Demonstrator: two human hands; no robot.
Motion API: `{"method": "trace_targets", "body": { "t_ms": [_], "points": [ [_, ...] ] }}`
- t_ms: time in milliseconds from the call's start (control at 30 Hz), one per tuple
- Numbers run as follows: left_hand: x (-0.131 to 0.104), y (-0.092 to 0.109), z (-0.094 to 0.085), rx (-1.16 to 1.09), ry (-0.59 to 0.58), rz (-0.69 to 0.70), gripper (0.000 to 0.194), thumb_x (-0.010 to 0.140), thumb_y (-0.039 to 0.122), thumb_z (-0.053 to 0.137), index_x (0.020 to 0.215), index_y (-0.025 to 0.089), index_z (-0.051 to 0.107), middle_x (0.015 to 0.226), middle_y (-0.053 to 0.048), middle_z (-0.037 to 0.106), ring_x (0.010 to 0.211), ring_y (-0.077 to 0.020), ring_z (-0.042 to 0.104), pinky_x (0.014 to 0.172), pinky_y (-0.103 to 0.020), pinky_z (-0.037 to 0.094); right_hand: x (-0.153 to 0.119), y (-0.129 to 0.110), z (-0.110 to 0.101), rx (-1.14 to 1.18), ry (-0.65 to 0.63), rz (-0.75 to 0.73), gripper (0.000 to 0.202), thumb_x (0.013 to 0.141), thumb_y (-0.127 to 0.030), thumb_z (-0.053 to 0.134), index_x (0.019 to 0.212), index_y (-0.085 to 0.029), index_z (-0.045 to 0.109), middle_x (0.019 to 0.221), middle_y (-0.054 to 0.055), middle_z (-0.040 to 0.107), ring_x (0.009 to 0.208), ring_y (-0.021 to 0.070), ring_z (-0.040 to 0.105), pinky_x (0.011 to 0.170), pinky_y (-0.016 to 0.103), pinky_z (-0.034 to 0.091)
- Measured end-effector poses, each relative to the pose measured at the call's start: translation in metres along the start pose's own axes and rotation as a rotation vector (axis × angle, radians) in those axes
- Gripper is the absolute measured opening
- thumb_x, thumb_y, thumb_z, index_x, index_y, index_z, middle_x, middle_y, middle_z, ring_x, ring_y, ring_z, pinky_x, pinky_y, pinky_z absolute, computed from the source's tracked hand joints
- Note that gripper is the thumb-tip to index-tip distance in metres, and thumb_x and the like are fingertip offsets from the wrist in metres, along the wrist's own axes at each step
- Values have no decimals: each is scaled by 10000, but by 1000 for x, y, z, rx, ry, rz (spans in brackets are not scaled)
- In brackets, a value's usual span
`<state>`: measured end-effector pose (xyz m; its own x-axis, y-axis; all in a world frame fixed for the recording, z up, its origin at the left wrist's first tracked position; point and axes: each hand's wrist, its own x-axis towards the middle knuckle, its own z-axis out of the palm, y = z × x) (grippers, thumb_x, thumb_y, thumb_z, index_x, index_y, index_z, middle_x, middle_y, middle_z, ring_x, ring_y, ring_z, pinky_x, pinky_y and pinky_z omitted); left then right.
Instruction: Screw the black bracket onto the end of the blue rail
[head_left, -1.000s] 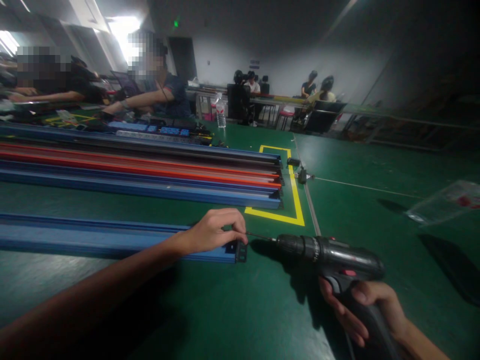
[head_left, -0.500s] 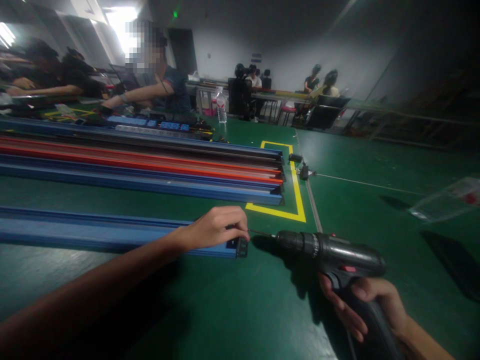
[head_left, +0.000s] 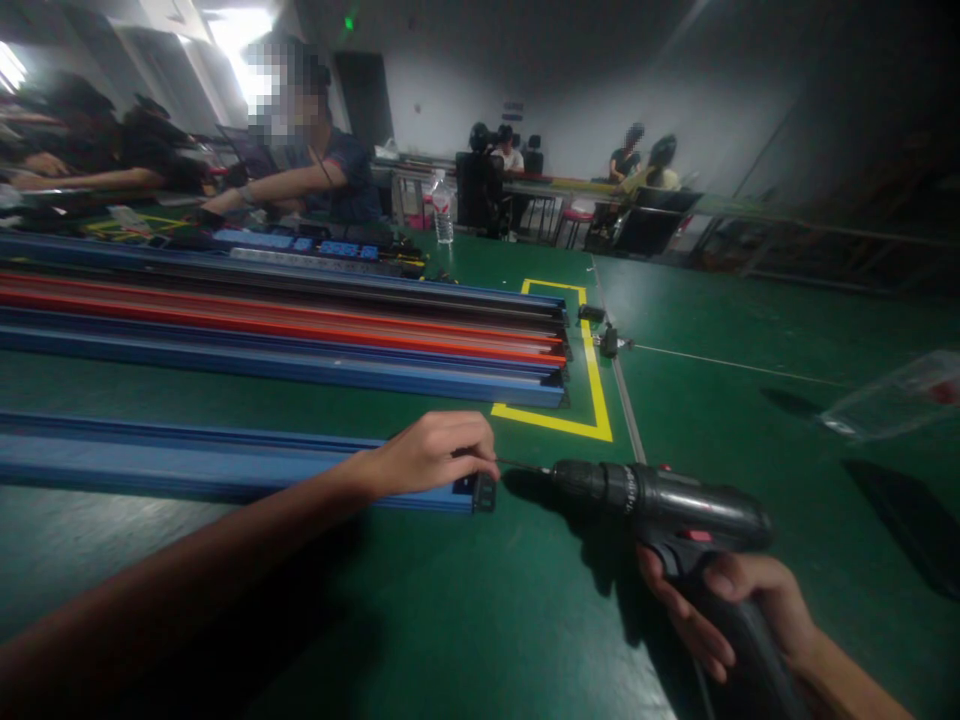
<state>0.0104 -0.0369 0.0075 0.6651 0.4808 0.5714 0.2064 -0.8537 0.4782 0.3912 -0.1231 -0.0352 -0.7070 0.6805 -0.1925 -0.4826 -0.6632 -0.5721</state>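
A long blue rail (head_left: 225, 462) lies on the green table, with a black end piece (head_left: 485, 492) at its right end. My left hand (head_left: 442, 455) is closed over that end, thumb and fingers pinched at the tip of the drill's thin bit (head_left: 525, 466); whatever sits between them is too small to make out. In my right hand (head_left: 720, 600) is a black power drill (head_left: 675, 505), held by its grip and pointing left towards my left hand.
Several blue, black and red rails (head_left: 337, 345) lie behind, ending inside a yellow tape outline (head_left: 598, 390). Small black parts (head_left: 610, 342) rest beside it. Plastic bottles stand at the back (head_left: 443, 210) and lie at right (head_left: 896, 395). People sit farther back.
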Motion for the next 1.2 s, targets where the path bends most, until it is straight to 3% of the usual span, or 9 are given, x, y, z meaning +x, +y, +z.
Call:
{"method": "trace_targets", "body": {
  "t_ms": [233,500,833,1200],
  "points": [
    [1,0,0,27,-25,-6,118,929,237,697,877,142,648,853,-40,668,809,-134,637,738,-241,511,1,-4,14,-52,60,24,388,712,-236,605,1009,-44,765,734,109,700,360,90,537,427,231,565],
    [0,1,0,17,-30,-17,93,940,230,683,922,146,647,873,-40,657,821,-132,627,746,-240,501,-1,3,-2,-36,45,-4,407,712,-261,596,1022,-42,743,725,103,672,360,90,517,433,251,568],
    [1,1,1,27,-12,-23,65,946,202,664,907,150,659,864,-37,659,818,-132,629,745,-241,501,0,5,-4,-48,68,2,408,692,-283,598,1005,-57,728,718,88,647,352,88,494,422,249,547],
    [2,0,2,41,-73,-55,110,958,260,657,922,156,660,870,-35,653,813,-136,613,740,-253,484,-1,-3,13,-67,108,52,404,685,-259,619,1004,-45,747,724,98,673,378,99,547,427,236,552]
  ]
}}
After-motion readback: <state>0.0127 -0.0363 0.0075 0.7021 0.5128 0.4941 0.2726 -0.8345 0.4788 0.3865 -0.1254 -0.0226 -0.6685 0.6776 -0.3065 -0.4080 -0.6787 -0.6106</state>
